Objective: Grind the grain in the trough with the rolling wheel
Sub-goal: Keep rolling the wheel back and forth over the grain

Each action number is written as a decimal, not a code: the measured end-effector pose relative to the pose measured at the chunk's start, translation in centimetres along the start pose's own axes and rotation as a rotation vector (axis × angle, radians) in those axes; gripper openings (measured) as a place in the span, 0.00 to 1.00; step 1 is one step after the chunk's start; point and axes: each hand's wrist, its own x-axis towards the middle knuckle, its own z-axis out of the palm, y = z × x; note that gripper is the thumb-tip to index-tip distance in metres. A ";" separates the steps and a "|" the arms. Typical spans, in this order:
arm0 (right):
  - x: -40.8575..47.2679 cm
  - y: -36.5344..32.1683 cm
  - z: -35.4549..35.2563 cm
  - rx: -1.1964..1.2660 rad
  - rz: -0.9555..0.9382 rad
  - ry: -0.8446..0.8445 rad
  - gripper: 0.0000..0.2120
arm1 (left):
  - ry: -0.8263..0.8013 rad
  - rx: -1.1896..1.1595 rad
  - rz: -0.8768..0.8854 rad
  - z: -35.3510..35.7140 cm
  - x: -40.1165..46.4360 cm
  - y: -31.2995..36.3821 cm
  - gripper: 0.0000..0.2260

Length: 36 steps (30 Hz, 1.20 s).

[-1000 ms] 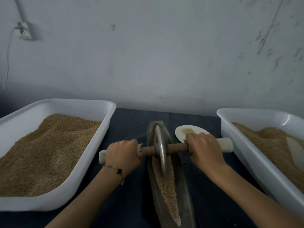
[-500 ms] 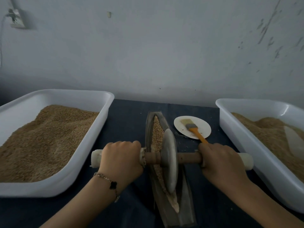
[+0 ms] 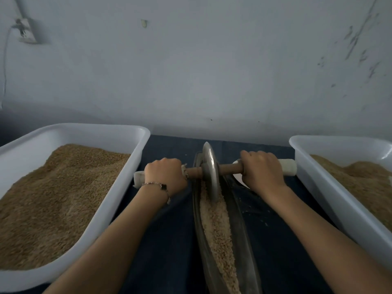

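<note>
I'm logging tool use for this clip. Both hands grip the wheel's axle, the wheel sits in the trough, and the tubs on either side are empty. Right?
Not quite. The head view shows both tubs holding grain, not empty. The rest stands: the left hand and right hand grip the axle, and the wheel sits in the trough.

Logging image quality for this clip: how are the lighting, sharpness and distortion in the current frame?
Head view: dim, flat lighting, the dark cloth nearly featureless; wide-angle bending on the left tub and right tub; soft overall, though the wheel, both hands and the grain stay readable; faint glare on the right tub's rim.
</note>
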 end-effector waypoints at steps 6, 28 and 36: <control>-0.1 -0.4 -0.2 -0.003 -0.013 0.032 0.03 | -0.010 -0.024 -0.011 0.5 0.0 -0.2 0.12; -11.0 -0.4 -4.3 0.086 -0.063 0.130 0.20 | 0.074 0.125 0.146 -1.2 -11.0 0.2 0.11; -2.3 0.2 -0.1 0.084 0.002 -0.012 0.06 | 0.119 0.075 0.047 0.3 -3.4 0.2 0.13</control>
